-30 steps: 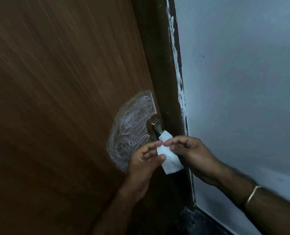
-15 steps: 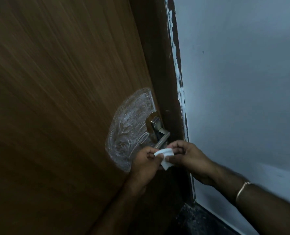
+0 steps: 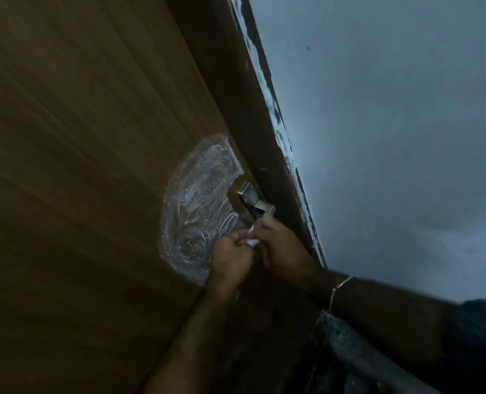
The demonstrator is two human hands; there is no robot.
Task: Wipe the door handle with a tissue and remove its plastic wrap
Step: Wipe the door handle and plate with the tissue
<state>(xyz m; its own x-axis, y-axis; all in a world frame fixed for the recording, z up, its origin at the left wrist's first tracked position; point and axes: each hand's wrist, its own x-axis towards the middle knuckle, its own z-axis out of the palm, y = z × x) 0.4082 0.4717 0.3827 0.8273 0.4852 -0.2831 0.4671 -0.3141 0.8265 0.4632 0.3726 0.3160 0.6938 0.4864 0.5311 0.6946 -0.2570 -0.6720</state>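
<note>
Below the door handle (image 3: 254,204), both hands bunch the tissue (image 3: 251,242).
A second ago the tissue hung flat; now the left hand (image 3: 230,258) and right hand (image 3: 281,248) pinch it crumpled, likely readying a wipe. Plastic wrap (image 3: 196,211) remains on the door; the frame (image 3: 264,137) crowds the right.
</note>
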